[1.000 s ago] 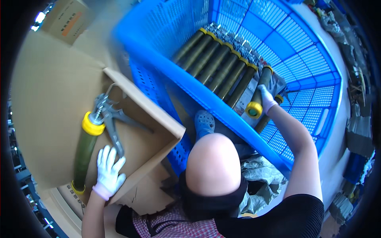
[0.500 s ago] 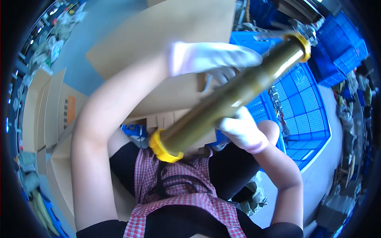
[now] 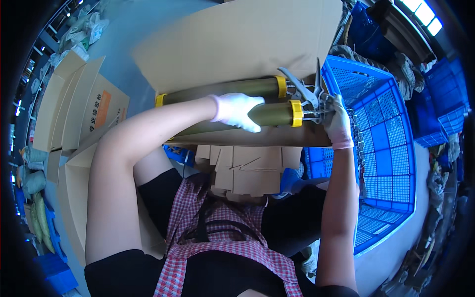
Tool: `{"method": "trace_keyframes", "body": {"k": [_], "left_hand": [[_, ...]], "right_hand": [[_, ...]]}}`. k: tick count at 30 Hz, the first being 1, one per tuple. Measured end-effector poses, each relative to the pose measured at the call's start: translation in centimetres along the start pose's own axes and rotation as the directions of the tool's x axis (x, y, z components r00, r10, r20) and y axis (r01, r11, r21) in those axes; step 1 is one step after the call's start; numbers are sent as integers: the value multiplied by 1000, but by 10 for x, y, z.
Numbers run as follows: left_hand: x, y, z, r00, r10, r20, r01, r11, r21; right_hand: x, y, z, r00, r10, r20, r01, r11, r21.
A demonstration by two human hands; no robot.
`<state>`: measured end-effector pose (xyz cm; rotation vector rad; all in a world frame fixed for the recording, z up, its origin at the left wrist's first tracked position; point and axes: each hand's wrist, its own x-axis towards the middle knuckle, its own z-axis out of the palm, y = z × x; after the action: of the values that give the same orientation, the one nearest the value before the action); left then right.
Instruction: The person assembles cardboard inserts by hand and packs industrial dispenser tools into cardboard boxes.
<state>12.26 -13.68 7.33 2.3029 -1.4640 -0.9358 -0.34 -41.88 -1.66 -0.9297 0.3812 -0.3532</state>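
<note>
A caulking gun [image 3: 277, 114] with an olive-gold tube, a yellow end ring and a metal trigger mechanism lies level at the near side of an open cardboard box [image 3: 237, 44]. My left hand [image 3: 238, 111], in a white glove, grips its tube from above, thumb and fingers around it. At the mechanism end my gloved right hand [image 3: 339, 126] is closed on the metal handle parts, its fingers partly hidden. Just beyond lies a second caulking gun [image 3: 232, 90] of the same kind, parallel to the first, in the box. My left forearm covers part of the nearer tube.
A large blue plastic crate [image 3: 386, 163] with metal parts along its inner side stands at the right. Flattened cardboard pieces [image 3: 247, 171] are below the box, between my legs. Another open carton [image 3: 94, 106] stands at the left. More blue crates [image 3: 440, 94] are at the far right.
The caulking gun was slanted and raised over my lap; now it lies level in the box. My right hand has moved from under its tube to the mechanism end; my left hand now grips the tube.
</note>
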Motion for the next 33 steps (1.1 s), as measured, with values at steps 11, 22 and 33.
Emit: {"method": "trace_keyframes", "body": {"k": [11, 22, 33], "left_hand": [[19, -24, 7, 936, -181, 301, 262, 931, -255], [132, -18, 46, 966, 259, -6, -257, 959, 117], [122, -6, 45, 989, 148, -1, -148, 987, 67]], "right_hand": [[-6, -22, 3, 989, 37, 142, 68, 743, -666], [-4, -20, 45, 987, -48, 154, 158, 95, -983], [-8, 21, 68, 895, -405, 185, 82, -257, -963]]}}
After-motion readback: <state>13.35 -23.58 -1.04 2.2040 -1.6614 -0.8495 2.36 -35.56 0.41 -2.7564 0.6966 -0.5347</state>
